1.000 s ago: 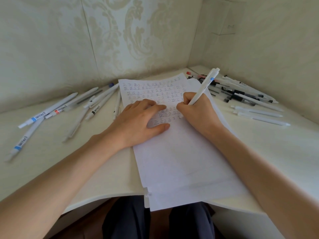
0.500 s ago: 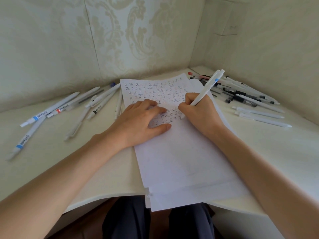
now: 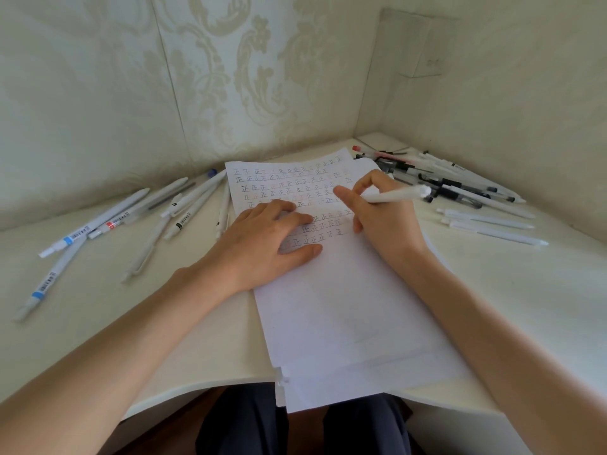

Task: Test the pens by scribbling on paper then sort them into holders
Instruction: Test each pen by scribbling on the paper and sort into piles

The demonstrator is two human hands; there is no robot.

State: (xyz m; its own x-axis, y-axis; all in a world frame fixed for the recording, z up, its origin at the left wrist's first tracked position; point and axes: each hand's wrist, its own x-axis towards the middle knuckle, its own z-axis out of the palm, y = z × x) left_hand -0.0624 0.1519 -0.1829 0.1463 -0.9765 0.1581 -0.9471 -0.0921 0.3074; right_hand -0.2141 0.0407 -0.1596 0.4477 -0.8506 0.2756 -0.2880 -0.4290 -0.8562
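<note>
A white sheet of paper (image 3: pixel 341 310) lies in the middle of the desk, its upper half filled with rows of small written marks. My left hand (image 3: pixel 272 234) rests flat on the paper with its fingers spread over the lower rows. My right hand (image 3: pixel 381 211) holds a white pen (image 3: pixel 399 195) that lies nearly level and points right, its tip off the paper. Several white pens (image 3: pixel 138 211) lie scattered left of the sheet. A pile of white and black pens (image 3: pixel 443 182) lies at the right. No holder is in view.
The pale desk (image 3: pixel 525 307) sits in a corner between two patterned walls. More sheets lie under the top paper and overhang the front edge. Three white pens (image 3: pixel 489 224) lie apart at the right. My dark-trousered legs show below the desk edge.
My right hand stopped writing, lifted the pen off the paper and swung it from upright to nearly level, pointing right. My left hand stayed on the sheet.
</note>
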